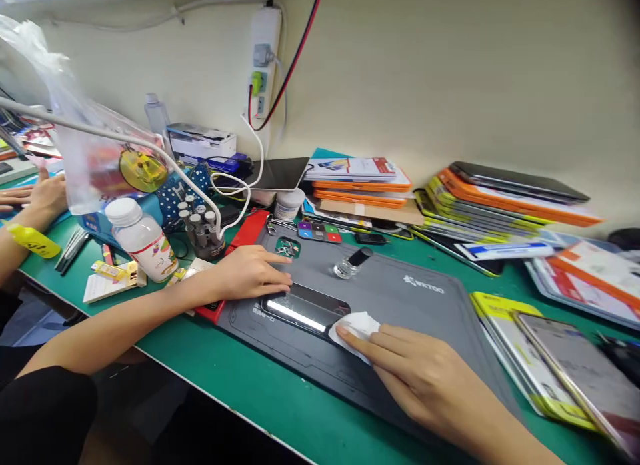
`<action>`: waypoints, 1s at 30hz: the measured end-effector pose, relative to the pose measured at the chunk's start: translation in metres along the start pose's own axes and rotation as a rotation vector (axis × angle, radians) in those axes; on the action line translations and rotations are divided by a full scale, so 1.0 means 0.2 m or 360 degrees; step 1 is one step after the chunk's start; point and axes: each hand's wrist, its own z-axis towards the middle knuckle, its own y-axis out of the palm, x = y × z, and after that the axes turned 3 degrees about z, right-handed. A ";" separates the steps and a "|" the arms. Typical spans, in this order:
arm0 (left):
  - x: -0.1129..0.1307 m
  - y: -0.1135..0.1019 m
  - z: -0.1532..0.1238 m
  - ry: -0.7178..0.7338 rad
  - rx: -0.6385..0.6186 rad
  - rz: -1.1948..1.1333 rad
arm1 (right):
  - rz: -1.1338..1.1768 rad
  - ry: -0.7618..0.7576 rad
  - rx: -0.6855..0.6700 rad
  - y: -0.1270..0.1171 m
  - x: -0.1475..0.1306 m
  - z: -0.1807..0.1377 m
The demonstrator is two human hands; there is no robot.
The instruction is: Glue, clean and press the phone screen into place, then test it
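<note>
A black smartphone (305, 308) lies face up on a dark grey work mat (400, 345), with a bright light reflected along its glass. My left hand (247, 272) rests at the phone's left end, fingers stretched out and open, holding nothing. At the other end my right hand (425, 365) pinches a folded white wipe (361, 326) and presses it on the screen's right edge. Behind the phone, a small clear glass bottle (353, 263) with a black cap stands on the mat. Small metal parts (287, 248) sit in a recess of the mat near my left hand.
Boxed items are stacked along the wall (360, 178), with another stack (495, 198) further right. Another phone (583, 365) lies on yellow packages at the right. A white bottle (143, 238) and a screwdriver holder (203, 232) stand left. Another person's hands (43, 192) are at far left.
</note>
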 end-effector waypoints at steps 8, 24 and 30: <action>-0.01 0.00 0.00 -0.0048 0.0089 0.0069 | 0.0019 0.0041 -0.0001 -0.03 -0.02 0.01; 0.02 0.00 0.02 -0.0291 0.0251 0.0074 | 0.0132 0.0024 -0.0034 0.02 -0.03 0.02; 0.02 0.00 0.01 -0.0285 0.0165 0.0162 | 0.0015 0.0003 -0.0036 0.05 -0.03 0.03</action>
